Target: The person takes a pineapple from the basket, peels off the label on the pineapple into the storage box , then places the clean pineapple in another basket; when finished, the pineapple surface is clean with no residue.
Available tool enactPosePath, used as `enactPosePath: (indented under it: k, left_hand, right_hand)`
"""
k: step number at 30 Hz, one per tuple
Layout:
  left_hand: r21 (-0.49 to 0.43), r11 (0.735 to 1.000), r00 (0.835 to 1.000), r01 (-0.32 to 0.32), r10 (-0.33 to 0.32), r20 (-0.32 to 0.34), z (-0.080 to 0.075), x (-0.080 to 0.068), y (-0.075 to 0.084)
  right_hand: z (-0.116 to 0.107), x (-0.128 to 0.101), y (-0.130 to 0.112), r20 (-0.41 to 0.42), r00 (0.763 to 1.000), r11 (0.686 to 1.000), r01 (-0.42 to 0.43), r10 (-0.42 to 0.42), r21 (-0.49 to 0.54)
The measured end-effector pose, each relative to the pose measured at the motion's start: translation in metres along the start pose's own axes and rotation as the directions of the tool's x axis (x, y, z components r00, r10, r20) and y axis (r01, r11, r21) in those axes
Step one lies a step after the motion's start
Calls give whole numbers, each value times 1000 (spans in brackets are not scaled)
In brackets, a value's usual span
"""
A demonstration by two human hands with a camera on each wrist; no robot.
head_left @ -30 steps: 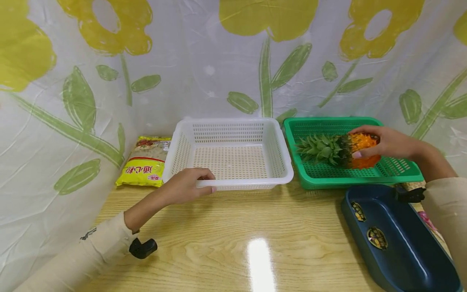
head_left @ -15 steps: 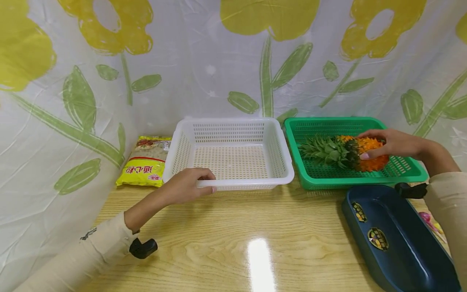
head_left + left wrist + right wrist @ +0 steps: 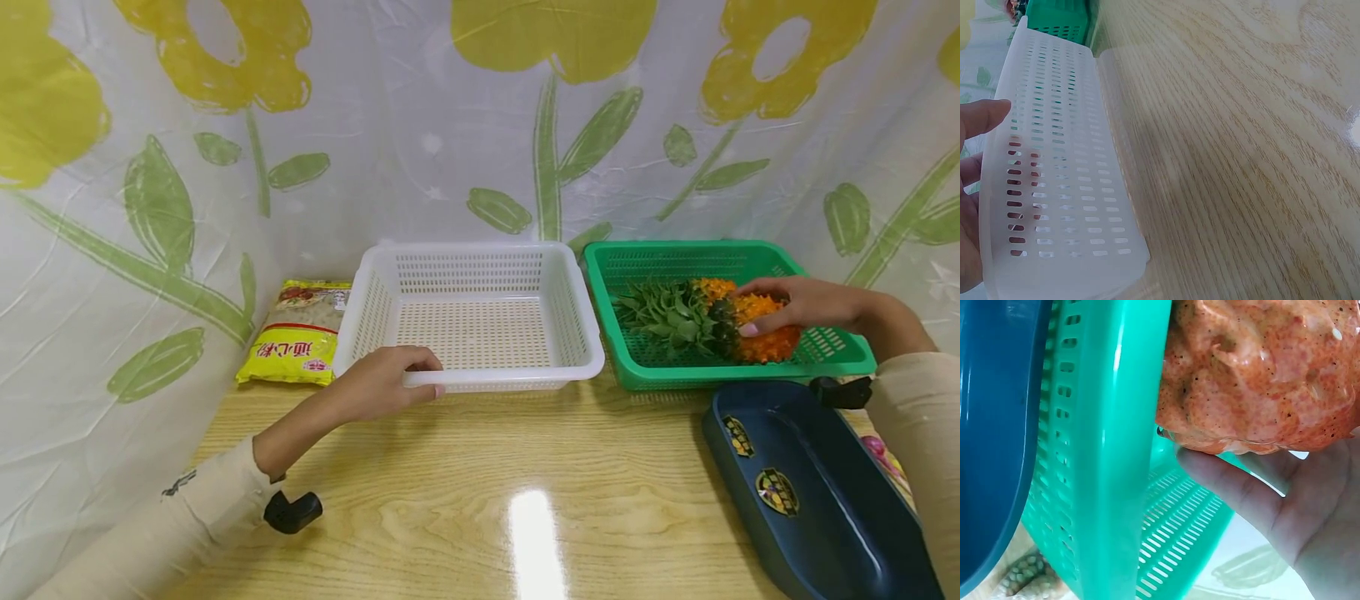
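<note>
On the left, my left hand (image 3: pixel 386 382) pinches the front rim of a white plastic basket (image 3: pixel 577 367), fingers inside and thumb outside. In the left wrist view, the basket's slotted side wall (image 3: pixel 1054 156) runs away from the hand. My right hand (image 3: pixel 813 308) grips the orange body of a pineapple (image 3: pixel 768 342) inside a green plastic basket (image 3: pixel 675 377). The pineapple lies sideways, its leafy crown pointing left. Another bumpy orange patch (image 3: pixel 712 288) shows behind it. In the right wrist view, the thumb lies along the pineapple's mottled underside (image 3: pixel 1260 394), close to the green rim (image 3: pixel 1122 425).
A yellow bag of dry food (image 3: pixel 292 337) lies against the white basket's left side. A dark blue tub (image 3: pixel 817 492) stands in front of the green basket. Beside the tub, a bag with beige pieces (image 3: pixel 1025 575) shows. A flowered curtain (image 3: pixel 405 125) closes off the back.
My right hand and the pineapple have shifted slightly right, then lower toward the front of the green basket. The orange patch behind has come into view. My left hand stays on the white rim.
</note>
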State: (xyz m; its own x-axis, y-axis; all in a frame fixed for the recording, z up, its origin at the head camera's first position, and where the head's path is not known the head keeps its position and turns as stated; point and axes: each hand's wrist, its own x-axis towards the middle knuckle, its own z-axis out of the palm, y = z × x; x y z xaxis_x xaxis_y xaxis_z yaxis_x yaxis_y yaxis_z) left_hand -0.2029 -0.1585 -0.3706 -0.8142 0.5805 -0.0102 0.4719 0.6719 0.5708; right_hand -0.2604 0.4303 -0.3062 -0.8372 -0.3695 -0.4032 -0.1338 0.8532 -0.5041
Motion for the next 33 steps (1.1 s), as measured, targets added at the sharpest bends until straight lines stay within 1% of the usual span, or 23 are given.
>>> enactPosePath:
  k: [2, 5, 9, 14, 17, 19, 22, 24, 26, 29, 33]
  left_hand:
    - [3, 1000, 1000, 2, -2, 0, 0, 0, 0]
    - [3, 1000, 1000, 6, -6, -1, 1, 0, -1]
    - [-3, 1000, 1000, 6, -6, -1, 1, 0, -2]
    - [-2, 1000, 1000, 8, -8, -1, 2, 0, -2]
    - [0, 1000, 1000, 9, -9, 0, 2, 0, -3]
    - [-1, 1000, 1000, 7, -7, 1, 2, 1, -3]
    - [-7, 1000, 1000, 3, -3, 4, 2, 1, -2]
    - [-12, 1000, 1000, 3, -3, 5, 1, 1, -2]
    - [-14, 1000, 1000, 7, -7, 5, 1, 1, -1]
    - [-12, 1000, 1000, 12, -12, 6, 0, 1, 0]
    - [-10, 1000, 1000, 14, -14, 10, 0, 1, -1]
  right_hand:
    - [1, 2, 1, 19, 1000, 999, -2, 1, 42]
    - [3, 5, 2, 35, 999, 998, 2, -4, 60]
    - [6, 9, 2, 29, 999, 1000, 19, -20, 21]
    - [8, 13, 1, 43, 999, 999, 7, -9, 42]
    - [11, 17, 0, 66, 998, 999, 4, -7, 38]
    - [13, 20, 0, 92, 996, 999, -11, 6, 53]
    - [16, 24, 1, 105, 994, 999, -15, 10, 43]
    - [17, 25, 2, 95, 995, 1000, -9, 6, 26]
    - [17, 25, 2, 73, 997, 1000, 9, -8, -12]
    - [17, 24, 1, 61, 998, 999, 30, -28, -34]
    - [15, 24, 0, 81, 996, 999, 44, -42, -22]
